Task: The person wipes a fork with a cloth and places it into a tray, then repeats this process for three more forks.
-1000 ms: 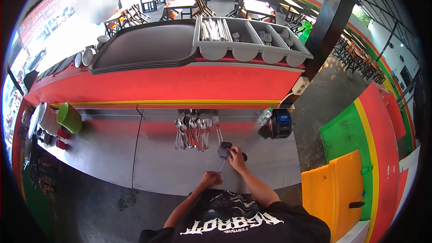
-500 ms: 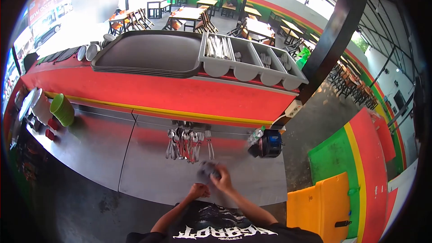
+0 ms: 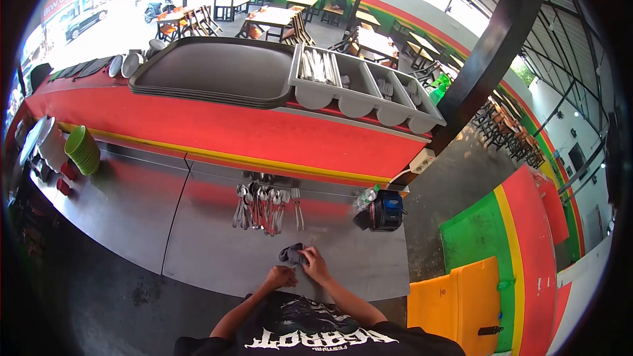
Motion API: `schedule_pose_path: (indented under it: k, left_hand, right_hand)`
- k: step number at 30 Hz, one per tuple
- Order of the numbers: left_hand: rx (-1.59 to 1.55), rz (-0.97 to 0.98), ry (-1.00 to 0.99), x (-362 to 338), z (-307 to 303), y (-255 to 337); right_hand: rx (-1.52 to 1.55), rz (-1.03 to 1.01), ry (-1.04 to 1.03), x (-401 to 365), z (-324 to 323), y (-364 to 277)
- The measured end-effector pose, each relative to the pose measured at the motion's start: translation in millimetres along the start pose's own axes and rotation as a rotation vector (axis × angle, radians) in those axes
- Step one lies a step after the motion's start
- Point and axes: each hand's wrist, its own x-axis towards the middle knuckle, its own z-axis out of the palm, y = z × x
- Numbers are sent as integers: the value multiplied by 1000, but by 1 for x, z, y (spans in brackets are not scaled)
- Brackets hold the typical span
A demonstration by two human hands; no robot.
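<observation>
A dark grey cloth [image 3: 291,254] is bunched in the fingers of my right hand [image 3: 315,265], above the metal counter. The tines of a fork [image 3: 310,240] poke out past the cloth and fingertips. My left hand [image 3: 282,277] is closed just below the cloth, around what appears to be the fork's handle end; most of the fork is hidden. Farther up the counter lies a group of spoons and forks [image 3: 264,207], side by side with handles toward me. One fork pair [image 3: 298,209] lies at the group's right edge.
A steel counter [image 3: 217,250] spans the space before me. Green cups [image 3: 82,150] and white bowls [image 3: 51,145] stand at left, a dark blue-black object [image 3: 387,211] at right. On the red ledge sit stacked trays [image 3: 217,72] and a grey cutlery holder [image 3: 361,107].
My right hand and the cloth have come slightly down and left, nearer my left hand. Fork tines now show beyond the cloth. The whole view has shifted slightly.
</observation>
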Motion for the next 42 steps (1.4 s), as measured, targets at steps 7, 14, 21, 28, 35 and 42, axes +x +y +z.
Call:
schedule_pose_path:
  k: [7, 14, 21, 28, 35, 42]
  left_hand:
    - [-60, -19, -18, 6, -8, -14]
    - [-92, 127, 122, -21, 0, 2]
    - [712, 523, 338, -22, -1, 32]
    - [858, 456, 442, -17, 1, 40]
    - [55, 105, 173, -8, 5, 39]
    - [200, 710, 221, 17, 1, 4]
  right_hand:
    - [-8, 262, 261, 42, -20, 48]
    - [-53, 445, 461, -13, -43, 64]
    - [-90, 356, 397, -77, -39, 31]
    - [-146, 515, 534, -70, -23, 22]
    - [213, 438, 390, -48, -27, 7]
    - [247, -17, 106, -6, -34, -85]
